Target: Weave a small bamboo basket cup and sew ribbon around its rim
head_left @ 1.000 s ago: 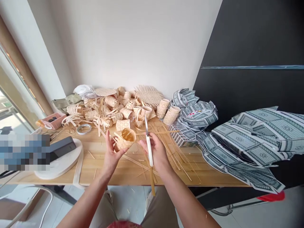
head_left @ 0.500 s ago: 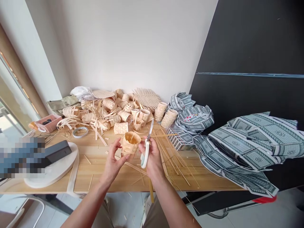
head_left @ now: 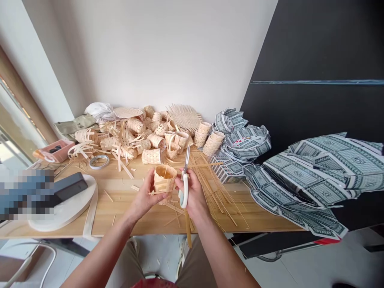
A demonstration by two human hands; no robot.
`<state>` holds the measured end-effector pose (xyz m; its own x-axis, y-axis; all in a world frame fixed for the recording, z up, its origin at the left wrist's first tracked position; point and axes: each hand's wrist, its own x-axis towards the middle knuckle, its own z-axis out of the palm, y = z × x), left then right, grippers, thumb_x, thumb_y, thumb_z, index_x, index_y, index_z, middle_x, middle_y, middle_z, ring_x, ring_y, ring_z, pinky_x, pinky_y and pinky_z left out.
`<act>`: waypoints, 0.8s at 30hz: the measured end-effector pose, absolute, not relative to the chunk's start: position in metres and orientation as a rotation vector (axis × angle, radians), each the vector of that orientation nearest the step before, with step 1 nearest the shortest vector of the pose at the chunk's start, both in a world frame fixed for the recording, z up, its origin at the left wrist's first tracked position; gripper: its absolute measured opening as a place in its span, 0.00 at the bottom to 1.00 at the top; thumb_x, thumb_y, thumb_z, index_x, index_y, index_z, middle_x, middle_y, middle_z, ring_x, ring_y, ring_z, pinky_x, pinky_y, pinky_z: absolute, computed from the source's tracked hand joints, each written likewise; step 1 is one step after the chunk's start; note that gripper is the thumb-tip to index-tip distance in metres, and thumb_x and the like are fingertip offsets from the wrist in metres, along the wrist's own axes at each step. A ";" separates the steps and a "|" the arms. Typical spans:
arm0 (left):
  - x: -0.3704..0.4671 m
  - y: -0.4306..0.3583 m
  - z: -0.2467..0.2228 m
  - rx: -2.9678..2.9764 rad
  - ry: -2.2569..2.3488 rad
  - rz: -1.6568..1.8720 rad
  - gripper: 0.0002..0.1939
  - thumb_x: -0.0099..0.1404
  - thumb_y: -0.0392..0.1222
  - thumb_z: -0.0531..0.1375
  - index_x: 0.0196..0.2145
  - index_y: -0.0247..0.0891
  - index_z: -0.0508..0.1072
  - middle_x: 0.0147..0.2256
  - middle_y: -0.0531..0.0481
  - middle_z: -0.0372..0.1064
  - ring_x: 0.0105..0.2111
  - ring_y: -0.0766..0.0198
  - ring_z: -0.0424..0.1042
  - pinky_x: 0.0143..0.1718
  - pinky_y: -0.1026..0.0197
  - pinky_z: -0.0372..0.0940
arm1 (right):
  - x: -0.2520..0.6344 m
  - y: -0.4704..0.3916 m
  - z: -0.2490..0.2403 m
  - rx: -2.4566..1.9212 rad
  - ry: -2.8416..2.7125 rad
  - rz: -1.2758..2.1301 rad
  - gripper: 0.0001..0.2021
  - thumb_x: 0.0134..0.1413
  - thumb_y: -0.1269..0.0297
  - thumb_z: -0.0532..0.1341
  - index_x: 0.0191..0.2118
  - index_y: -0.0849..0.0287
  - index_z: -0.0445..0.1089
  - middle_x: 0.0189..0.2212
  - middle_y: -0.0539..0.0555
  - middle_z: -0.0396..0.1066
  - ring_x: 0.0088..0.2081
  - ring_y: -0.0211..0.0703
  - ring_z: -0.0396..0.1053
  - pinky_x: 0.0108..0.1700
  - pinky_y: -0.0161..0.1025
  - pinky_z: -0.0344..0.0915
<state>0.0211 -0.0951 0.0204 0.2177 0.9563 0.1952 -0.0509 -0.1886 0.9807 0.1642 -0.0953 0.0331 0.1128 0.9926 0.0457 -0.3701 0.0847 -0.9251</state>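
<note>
While the left hand (head_left: 151, 191) grips a small woven cup (head_left: 165, 185), the right hand (head_left: 193, 192) holds white-handled scissors (head_left: 184, 192) just beside it. The cup is in front of the person, above the near part of the wooden counter (head_left: 132, 214), its open mouth facing up. The left fingers are closed around the cup's left side, with the thumb across its lower front. The right fingers are wrapped round the handles, and the blades point up and away from the person, close together.

A flat yellowish strip (head_left: 188, 230) hangs below the right hand, past the counter's near edge. Thin splints (head_left: 223, 200) lie scattered to the right of the hands. Behind the cup, a heap of woven baskets (head_left: 136, 126) and curled offcuts spreads towards the wall (head_left: 162, 52), and two taller cylinders (head_left: 208, 138) lean slightly at its right end. A roll of tape (head_left: 99, 161) lies left of the hands, near a pink box (head_left: 59, 151). Folded card pieces (head_left: 303, 176) cover the far right.
</note>
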 end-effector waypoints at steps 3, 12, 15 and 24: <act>0.024 -0.095 0.026 1.379 0.933 1.155 0.37 0.49 0.44 0.66 0.55 0.39 0.57 0.48 0.43 0.66 0.47 0.53 0.66 0.45 0.56 0.63 | 0.172 -0.096 0.037 -0.992 -0.934 1.241 0.23 0.36 0.57 0.67 0.42 0.55 0.64 0.30 0.48 0.70 0.32 0.35 0.67 0.30 0.31 0.61; 0.018 -0.073 0.015 1.393 0.879 1.296 0.40 0.47 0.43 0.66 0.56 0.40 0.54 0.49 0.44 0.64 0.46 0.57 0.66 0.45 0.58 0.64 | 0.270 -0.120 0.032 -1.623 -1.332 0.906 0.25 0.39 0.56 0.63 0.48 0.56 0.65 0.27 0.50 0.72 0.28 0.41 0.68 0.31 0.36 0.62; 0.014 -0.067 0.012 1.438 0.944 1.367 0.41 0.46 0.43 0.66 0.55 0.41 0.53 0.47 0.45 0.64 0.44 0.59 0.67 0.44 0.59 0.64 | 0.314 -0.137 0.027 -2.094 -1.466 0.533 0.20 0.46 0.58 0.58 0.47 0.55 0.69 0.31 0.53 0.73 0.33 0.46 0.69 0.34 0.38 0.61; 0.013 -0.074 0.015 1.486 1.221 1.359 0.35 0.44 0.46 0.67 0.49 0.38 0.59 0.44 0.45 0.65 0.43 0.57 0.67 0.43 0.54 0.65 | 0.379 -0.162 0.008 -2.600 -1.628 0.266 0.21 0.53 0.64 0.51 0.53 0.59 0.64 0.39 0.57 0.73 0.41 0.49 0.69 0.39 0.38 0.61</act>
<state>0.0126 -0.0741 0.0151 -0.0268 0.9668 0.2540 0.1499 -0.2473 0.9573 0.3794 -0.1618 0.0083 0.4264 0.8975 -0.1127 0.8867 -0.4394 -0.1441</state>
